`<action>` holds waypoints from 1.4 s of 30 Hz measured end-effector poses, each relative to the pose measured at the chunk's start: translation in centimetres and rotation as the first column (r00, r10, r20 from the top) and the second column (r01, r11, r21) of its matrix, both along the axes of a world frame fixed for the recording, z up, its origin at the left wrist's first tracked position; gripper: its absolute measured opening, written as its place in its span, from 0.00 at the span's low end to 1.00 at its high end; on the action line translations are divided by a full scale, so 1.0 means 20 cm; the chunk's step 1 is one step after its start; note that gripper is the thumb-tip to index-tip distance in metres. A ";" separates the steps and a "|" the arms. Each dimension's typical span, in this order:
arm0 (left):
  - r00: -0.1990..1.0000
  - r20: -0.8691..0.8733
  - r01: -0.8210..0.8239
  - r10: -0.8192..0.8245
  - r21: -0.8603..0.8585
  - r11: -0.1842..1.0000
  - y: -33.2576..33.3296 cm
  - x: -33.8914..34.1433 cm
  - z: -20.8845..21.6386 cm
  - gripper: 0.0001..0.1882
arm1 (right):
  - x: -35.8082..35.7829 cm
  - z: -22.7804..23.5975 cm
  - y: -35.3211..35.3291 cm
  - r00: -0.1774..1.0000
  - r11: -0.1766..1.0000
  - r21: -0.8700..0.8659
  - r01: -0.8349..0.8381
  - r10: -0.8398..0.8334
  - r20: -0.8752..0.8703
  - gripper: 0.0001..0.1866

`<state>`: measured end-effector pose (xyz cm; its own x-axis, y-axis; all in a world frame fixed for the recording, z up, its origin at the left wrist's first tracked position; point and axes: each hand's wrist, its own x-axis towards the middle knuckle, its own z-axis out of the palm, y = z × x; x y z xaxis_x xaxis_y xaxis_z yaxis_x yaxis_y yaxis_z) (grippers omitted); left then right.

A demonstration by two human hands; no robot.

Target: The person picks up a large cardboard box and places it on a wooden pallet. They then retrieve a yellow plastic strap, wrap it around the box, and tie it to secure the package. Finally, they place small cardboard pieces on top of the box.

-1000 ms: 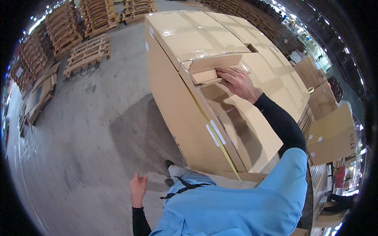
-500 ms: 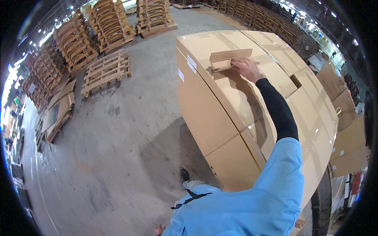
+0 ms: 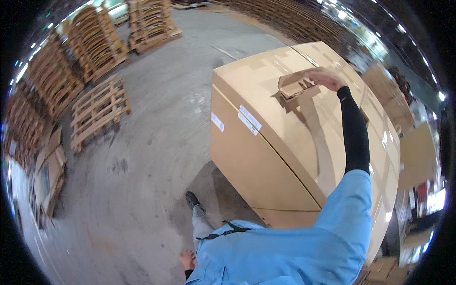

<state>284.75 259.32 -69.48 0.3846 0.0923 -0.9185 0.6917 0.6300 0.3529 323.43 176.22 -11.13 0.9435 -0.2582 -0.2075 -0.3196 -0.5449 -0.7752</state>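
Note:
My right hand (image 3: 327, 78) reaches out over the top of a large stack of brown cardboard boxes (image 3: 266, 71). Its fingers are closed on small folded cardboard pieces (image 3: 295, 89), which cast a shadow on the box top below them. A yellowish strap and white labels (image 3: 249, 118) show along the near left edge of the stack. Low at my left side hangs my left hand (image 3: 188, 260), with nothing in it and its fingers slightly apart.
A wooden pallet (image 3: 100, 110) lies on the grey concrete floor (image 3: 152, 156) to the left. Tall stacks of curved wooden parts (image 3: 95, 45) stand behind it. Flattened cardboard (image 3: 50, 175) leans at far left; more cardboard sheets (image 3: 418, 156) stand right of the boxes.
My right hand has shifted to the right with the cardboard pieces, which have turned and appear raised off the box top. My left hand shows more fully, and the whole view has swung.

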 end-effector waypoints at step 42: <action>-0.271 0.678 0.958 -0.683 0.118 -0.262 -2.88 3.81 1.93 0.10 | 0.94 0.23 0.99 0.008 0.782 0.245 0.573 -0.304 0.953 0.38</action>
<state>361.02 201.74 -30.84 -0.1046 -0.9129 -0.3946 0.4505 -0.3972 0.7996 342.25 196.08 -6.45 0.0299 -0.6014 0.7984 0.3207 -0.7508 -0.5775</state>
